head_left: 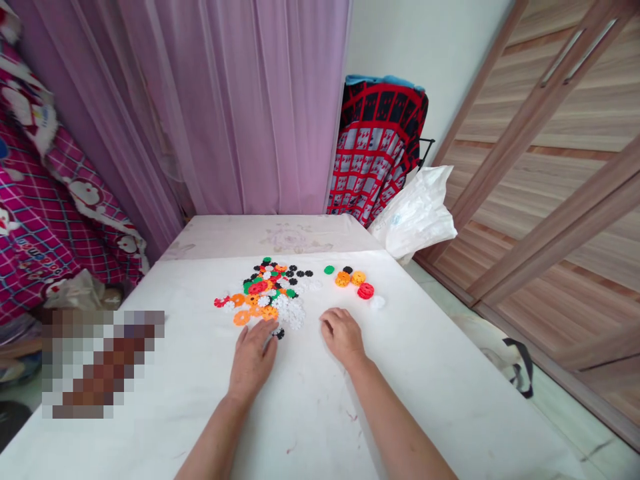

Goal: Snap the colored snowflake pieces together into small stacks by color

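The left hand (pixel 253 363) rests open and empty at the near edge of the plastic discs (pixel 265 293), the right hand (pixel 343 337) loosely curled and empty, within easy reach.

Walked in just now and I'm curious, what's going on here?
A person has both bare hands on a white-covered table. Their left hand rests at the near edge of a heap of colourful plastic snowflake-shaped discs, and their right hand lies just apart from it. A smaller group of discs sits further right.
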A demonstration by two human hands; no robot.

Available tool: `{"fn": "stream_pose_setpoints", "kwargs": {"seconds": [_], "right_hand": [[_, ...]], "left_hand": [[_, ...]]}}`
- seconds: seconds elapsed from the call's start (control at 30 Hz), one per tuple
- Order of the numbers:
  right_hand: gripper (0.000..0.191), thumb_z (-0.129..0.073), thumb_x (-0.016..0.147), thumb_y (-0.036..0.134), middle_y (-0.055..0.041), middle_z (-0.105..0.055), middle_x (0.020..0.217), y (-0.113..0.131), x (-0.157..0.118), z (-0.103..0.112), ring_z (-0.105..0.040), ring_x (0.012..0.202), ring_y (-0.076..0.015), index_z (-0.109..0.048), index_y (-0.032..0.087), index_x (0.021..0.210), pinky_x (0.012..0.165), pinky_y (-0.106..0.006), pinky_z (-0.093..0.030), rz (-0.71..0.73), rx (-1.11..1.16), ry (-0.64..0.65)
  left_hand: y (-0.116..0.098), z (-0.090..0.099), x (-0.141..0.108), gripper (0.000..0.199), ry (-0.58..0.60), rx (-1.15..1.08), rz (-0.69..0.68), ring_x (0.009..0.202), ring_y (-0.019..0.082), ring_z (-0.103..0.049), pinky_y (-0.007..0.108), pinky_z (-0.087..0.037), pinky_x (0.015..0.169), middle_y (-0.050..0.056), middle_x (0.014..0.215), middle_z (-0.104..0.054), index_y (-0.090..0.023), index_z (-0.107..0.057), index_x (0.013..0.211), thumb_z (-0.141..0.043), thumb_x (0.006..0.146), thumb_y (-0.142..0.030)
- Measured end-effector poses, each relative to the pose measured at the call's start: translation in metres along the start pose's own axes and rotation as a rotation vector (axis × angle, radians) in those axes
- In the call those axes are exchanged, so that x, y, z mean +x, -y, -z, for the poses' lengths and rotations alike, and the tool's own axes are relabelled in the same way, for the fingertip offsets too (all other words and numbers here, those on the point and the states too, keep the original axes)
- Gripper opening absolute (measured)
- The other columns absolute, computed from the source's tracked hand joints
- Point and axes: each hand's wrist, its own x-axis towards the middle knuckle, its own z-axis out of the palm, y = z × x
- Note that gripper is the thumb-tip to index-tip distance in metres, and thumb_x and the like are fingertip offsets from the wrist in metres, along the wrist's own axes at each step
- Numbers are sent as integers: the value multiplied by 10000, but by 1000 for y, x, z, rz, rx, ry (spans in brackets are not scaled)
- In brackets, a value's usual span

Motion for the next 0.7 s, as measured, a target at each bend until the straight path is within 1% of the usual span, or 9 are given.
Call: {"fn": "stream_pose_setpoints", "kwargs": {"seconds": [0.07,0.17,0.23,0.3,0.37,0.43,0.53,0.7], "right_hand": [[189,-502,811,139,-40,-671,916,9,-2,-3,-557,886,-194,-667,229,836,815,-287,-429,47,-32,40],[223,-507,815,129,-49,-672,947,16,-4,-5,-556,902,-199,-676,219,929,835,-299,-426,69,-62,35],[266,-521,822,148,-58,-674,1001,21,-5,-5,-557,938,-206,-667,213,1035,857,-310,-422,95,-71,27],[301,-545,834,186,-61,-668,1068,27,-6,-6,-553,986,-211,-651,217,1114,881,-319,-415,147,-63,41],[300,-564,846,224,-55,-660,1116,36,-7,-7,-550,1021,-211,-651,235,1133,896,-322,-408,201,-52,74],[281,-568,850,233,-46,-659,1131,45,-8,-8,-550,1030,-209,-666,251,1113,897,-323,-403,219,-59,107],[272,-557,849,213,-43,-662,1126,56,-9,-11,-553,1027,-208,-685,264,1085,878,-326,-403,174,-104,133],[309,-548,846,210,-75,-648,1162,61,-10,-15,-539,1035,-222,-674,225,1128,865,-341,-400,64,-184,85]], "left_hand": [[0,-1,1,365,6,-39,15,1226,224,-577,546,-303,1129,46,1241,-679,-260,-635,1178,-387,911,-281],[2,-3,2,355,-15,-66,21,1174,219,-612,527,-329,1123,48,1204,-698,-251,-647,1157,-389,916,-285],[2,-5,2,346,-41,-25,-10,1229,243,-571,518,-354,1110,64,1255,-669,-242,-654,1160,-431,898,-280],[1,-5,2,347,-50,48,-48,1305,277,-497,532,-351,1107,75,1323,-623,-245,-655,1173,-490,868,-267],[-2,-5,2,348,-29,117,-66,1339,295,-454,554,-329,1113,77,1355,-597,-258,-654,1178,-524,854,-260],[-5,-4,2,341,-9,169,-60,1342,291,-447,544,-320,1120,83,1368,-584,-254,-652,1180,-525,864,-259],[-9,-3,3,350,-19,262,-13,1341,290,-447,501,-334,1121,104,1398,-553,-225,-644,1202,-528,875,-268],[-14,-1,1,417,-25,338,46,1357,341,-415,531,-318,1114,152,1439,-500,-187,-599,1283,-506,895,-311]]}}
